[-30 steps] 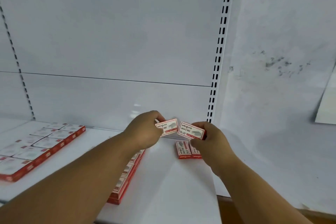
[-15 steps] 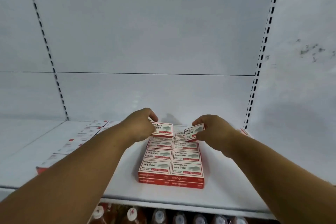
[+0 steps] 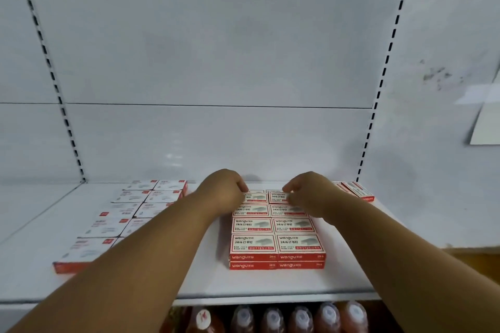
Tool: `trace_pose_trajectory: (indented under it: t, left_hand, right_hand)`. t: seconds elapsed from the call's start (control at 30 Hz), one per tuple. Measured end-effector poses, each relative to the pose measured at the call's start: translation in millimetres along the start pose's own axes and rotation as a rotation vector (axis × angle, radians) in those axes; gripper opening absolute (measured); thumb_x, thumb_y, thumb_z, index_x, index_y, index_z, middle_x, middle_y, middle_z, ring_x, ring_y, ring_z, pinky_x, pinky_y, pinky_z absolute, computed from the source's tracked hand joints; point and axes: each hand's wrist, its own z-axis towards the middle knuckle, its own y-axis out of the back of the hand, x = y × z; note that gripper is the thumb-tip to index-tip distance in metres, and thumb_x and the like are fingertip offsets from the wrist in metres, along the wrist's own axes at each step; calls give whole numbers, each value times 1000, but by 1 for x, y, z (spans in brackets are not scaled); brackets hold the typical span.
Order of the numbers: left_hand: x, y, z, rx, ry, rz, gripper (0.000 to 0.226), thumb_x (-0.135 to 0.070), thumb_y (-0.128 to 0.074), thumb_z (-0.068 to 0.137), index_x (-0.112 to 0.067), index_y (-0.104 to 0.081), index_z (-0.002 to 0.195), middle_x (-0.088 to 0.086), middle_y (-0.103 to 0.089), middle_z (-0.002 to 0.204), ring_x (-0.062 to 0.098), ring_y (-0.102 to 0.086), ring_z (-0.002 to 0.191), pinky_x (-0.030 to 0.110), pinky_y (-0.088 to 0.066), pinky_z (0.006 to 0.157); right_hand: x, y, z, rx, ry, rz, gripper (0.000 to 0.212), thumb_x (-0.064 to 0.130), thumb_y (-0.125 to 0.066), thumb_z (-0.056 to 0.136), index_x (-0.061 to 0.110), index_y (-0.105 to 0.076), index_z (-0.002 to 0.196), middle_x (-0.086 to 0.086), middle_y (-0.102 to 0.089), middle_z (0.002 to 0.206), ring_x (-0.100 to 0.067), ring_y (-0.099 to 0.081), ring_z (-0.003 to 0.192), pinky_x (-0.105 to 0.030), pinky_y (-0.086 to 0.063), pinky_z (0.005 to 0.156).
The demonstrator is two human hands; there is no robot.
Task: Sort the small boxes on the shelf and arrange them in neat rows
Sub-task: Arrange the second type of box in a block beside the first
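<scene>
on shelf [image 3: 189, 282], boxes [image 3: 276, 235] flat, lengthwise left-right

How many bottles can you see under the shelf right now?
6 bottles, one row below the shelf edge: first, second, third, fourth, fifth, sixth from left. More may be hidden at the sides.

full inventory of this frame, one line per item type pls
staple boxes: red and white, two columns stacked two layers at the front, shelf centre; exact count hidden by hands
flat boxes: about ten visible, white tops with red edges, two columns, shelf left
loose boxes: two or so, red and white, far right by the back panel
shelf: one, white
bottles: about six, reddish with pale caps, below the shelf
left hand: fingers curled on a rear box
right hand: fingers curled on a rear box
</scene>
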Motion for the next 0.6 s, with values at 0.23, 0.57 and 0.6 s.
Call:
trace_pose_trajectory:
  t: [0.23, 0.57, 0.6]
  left_hand:
    - [-5, 4, 3, -42, -78, 86, 26, -18, -67, 82, -31, -67, 104, -10, -63, 110, 13, -58, 102, 27, -48, 86]
    - [-50, -15, 11, -40, -215, 69, 26, -24, -64, 83, -35, -65, 106, -13, -62, 106, 9, -58, 95, 26, -49, 81]
    - [-58, -17, 13, -31, -223, 59, 25, -24, -63, 83, -34, -65, 106, -13, -62, 104, 9, -57, 94, 26, -48, 80]
  right_hand:
    - [-1, -2, 0, -50, 14, -30, 19, 21, -59, 88, 26, -73, 101, 4, -65, 112, -22, -58, 109, -38, -48, 98]
    - [-33, 5, 12, -155, 132, 119, 18, 22, -62, 90, 40, -68, 88, 22, -56, 96, -4, -57, 86, -14, -40, 57]
    - [-39, 10, 12, -200, 133, 122, 18, 23, -63, 89, 41, -66, 88, 25, -55, 90, -2, -57, 81, -15, -40, 54]
